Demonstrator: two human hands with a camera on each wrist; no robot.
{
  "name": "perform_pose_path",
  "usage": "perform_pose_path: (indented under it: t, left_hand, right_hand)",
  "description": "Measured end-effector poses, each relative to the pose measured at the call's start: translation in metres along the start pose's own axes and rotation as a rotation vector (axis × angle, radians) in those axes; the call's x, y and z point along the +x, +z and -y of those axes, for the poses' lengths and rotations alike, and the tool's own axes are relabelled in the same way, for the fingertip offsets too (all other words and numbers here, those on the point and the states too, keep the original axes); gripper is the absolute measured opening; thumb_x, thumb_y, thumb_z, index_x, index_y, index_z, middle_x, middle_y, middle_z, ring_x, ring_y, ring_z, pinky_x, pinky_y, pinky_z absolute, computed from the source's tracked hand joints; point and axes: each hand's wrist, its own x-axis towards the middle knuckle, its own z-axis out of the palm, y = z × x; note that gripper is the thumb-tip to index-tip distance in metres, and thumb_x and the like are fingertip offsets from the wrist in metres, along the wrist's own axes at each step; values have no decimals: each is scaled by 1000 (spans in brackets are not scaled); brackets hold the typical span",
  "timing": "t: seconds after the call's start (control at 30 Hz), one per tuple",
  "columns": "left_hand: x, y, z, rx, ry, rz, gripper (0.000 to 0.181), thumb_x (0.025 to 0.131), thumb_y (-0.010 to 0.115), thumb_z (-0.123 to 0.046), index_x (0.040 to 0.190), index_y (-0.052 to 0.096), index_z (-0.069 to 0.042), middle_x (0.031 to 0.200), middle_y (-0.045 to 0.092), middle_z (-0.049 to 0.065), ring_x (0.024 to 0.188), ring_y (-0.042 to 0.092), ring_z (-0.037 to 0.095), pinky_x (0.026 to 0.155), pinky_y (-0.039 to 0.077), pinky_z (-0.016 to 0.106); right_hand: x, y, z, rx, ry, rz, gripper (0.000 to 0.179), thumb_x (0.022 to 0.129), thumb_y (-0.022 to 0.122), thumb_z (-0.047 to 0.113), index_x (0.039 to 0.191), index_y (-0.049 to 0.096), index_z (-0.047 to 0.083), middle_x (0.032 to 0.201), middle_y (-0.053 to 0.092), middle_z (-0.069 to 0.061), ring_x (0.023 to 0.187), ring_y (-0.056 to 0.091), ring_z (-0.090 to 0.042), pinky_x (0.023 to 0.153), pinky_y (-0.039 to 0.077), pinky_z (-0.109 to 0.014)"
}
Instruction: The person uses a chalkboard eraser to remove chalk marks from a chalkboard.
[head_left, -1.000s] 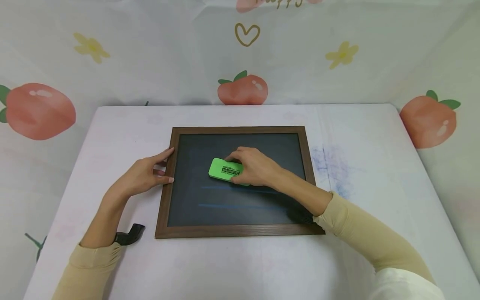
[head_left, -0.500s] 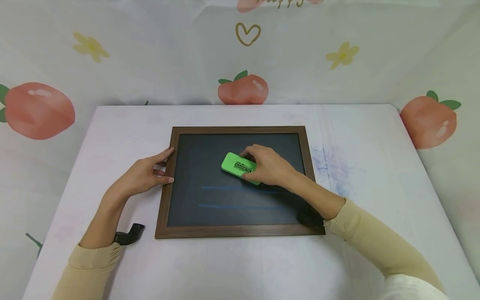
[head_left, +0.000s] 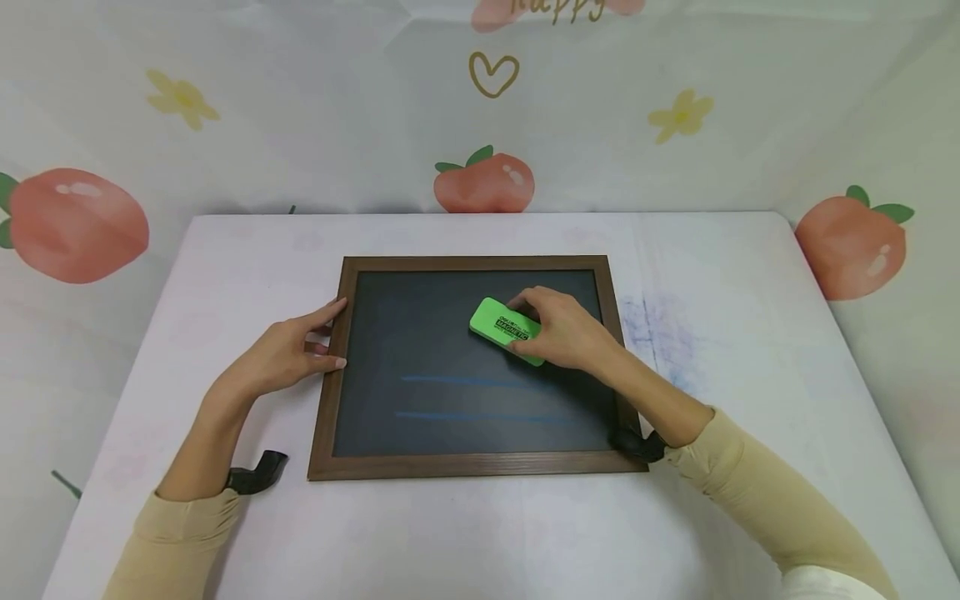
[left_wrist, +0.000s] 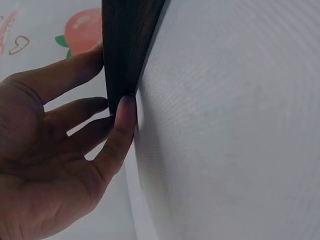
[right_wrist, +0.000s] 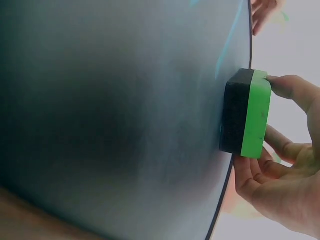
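A black chalkboard point(head_left: 420, 325) in a brown wooden frame point(head_left: 480, 464) lies flat in the head view. My right hand point(head_left: 568, 329) grips a green eraser point(head_left: 492, 317) printed "MAGNETIC", thumb and fingers on opposite sides. In the right wrist view, the eraser's dark felt point(right_wrist: 236, 112) faces the board, right at its surface. Two blue lines point(head_left: 442, 380) run across the lower half of the board, below the eraser. At the frame's left side, the thumb and fingertips of my left hand point(head_left: 283, 354) press its edge; the left wrist view shows those fingers point(left_wrist: 80, 67) fairly straight.
The board lies on a white table point(head_left: 465, 533) with bluish smudges point(head_left: 663, 333) right of the frame. Black wrist cameras stick out beside both wrists; the right one point(head_left: 637, 444) overlaps the frame's lower right corner. A peach-patterned cloth point(head_left: 360, 108) hangs behind the table.
My right hand has slid the eraser rightward and slightly toward the back, turning it a little so it slants more. The left hand keeps its place on the frame; both blue lines look the same.
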Motion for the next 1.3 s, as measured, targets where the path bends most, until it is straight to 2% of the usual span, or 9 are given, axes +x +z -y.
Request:
perform_pose_path:
  t: [0.2,0.53,0.77,1.3]
  left_hand:
    - [0,0,1,-8,0,-5,90,87,77,-15,159,23,-12,136,51,31,110,62,36,87,52,46]
    - [0,0,1,-9,12,-10,90,88,77,-15,159,23,-13,136,50,31,109,62,37,86,53,47]
    - [-1,1,1,-9,10,-13,89,88,77,-15,159,23,-13,137,49,31,110,62,38,86,53,47]
    - [-2,1,0,-2,1,-10,87,90,75,-16,159,22,-14,138,50,29,112,61,37,88,52,48]
  right_hand:
    - [-4,-3,-7,18,11,-14,54,79,83,27,126,63,10,119,64,-4,100,63,-22,79,52,-37]
    - [-15,-15,-25,-13,25,-66,56,80,83,25,127,61,4,116,64,-8,96,64,-24,79,54,-38]
    - [-16,-18,-28,-12,27,-72,57,80,83,24,127,61,0,119,63,-12,98,64,-26,80,54,-39]
    - [-30,-25,-38,-2,148,-124,58,82,80,27,127,59,-1,108,63,-12,89,61,-26,73,53,-40]
